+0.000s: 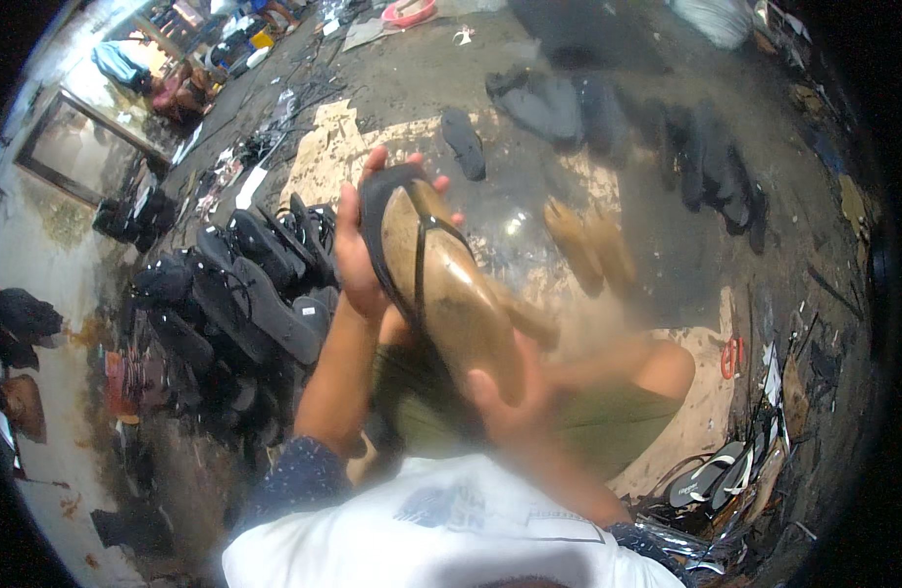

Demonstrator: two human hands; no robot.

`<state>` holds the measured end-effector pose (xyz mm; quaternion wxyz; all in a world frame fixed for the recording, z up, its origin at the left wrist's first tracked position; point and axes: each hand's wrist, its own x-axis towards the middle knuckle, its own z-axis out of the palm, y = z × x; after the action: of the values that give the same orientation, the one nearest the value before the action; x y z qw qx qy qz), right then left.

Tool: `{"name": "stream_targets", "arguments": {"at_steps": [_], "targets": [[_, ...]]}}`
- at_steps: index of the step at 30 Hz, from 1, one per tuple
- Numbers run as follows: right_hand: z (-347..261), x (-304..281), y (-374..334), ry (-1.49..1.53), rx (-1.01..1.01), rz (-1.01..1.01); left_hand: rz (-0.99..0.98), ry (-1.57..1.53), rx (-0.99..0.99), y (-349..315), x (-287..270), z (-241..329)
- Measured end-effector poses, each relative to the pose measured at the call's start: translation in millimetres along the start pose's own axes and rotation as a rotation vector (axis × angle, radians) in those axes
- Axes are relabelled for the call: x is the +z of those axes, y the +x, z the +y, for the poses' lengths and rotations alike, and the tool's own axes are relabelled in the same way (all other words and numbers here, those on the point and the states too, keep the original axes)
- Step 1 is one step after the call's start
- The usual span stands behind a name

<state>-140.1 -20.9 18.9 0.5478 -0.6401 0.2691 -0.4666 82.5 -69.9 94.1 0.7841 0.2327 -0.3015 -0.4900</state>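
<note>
The left hand [358, 260] grips the toe end of a flip-flop sandal [441, 284], its fingers wrapped around the black sole edge. The right hand [515, 407], blurred, closes its fingers on the heel end. The sandal has a tan footbed and a black strap and is held sole-down above the person's lap, tilted away from the body. Left of the sandal, a stack of black sandals [245, 294] lies on the floor [529, 196]. Beyond the sandal, a single black sole [464, 143] rests on the floor. Right of the sandal, a tan pair [590, 245] lies blurred.
</note>
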Motion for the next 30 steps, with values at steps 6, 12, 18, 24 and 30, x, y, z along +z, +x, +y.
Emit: {"name": "stream_targets", "arguments": {"at_steps": [6, 12, 18, 24, 30], "targets": [[5, 11, -8, 0.030, -0.206, 0.124, -0.015, -0.158, 0.020, -22, 18, -17], [36, 16, 27, -0.265, -0.313, 0.196, 0.319, 0.601, -0.065, -27, -11, -41], [48, -1, 32, -0.264, -0.140, -0.109, 0.344, 0.836, -0.106, -70, -22, -79], [23, -27, 124, -0.373, -0.321, -0.122, 0.165, 0.956, -0.069, -88, -10, -79], [19, -49, 128, 0.019, -0.076, -0.104, 0.167, 0.652, 0.029, -56, 5, -65]]}}
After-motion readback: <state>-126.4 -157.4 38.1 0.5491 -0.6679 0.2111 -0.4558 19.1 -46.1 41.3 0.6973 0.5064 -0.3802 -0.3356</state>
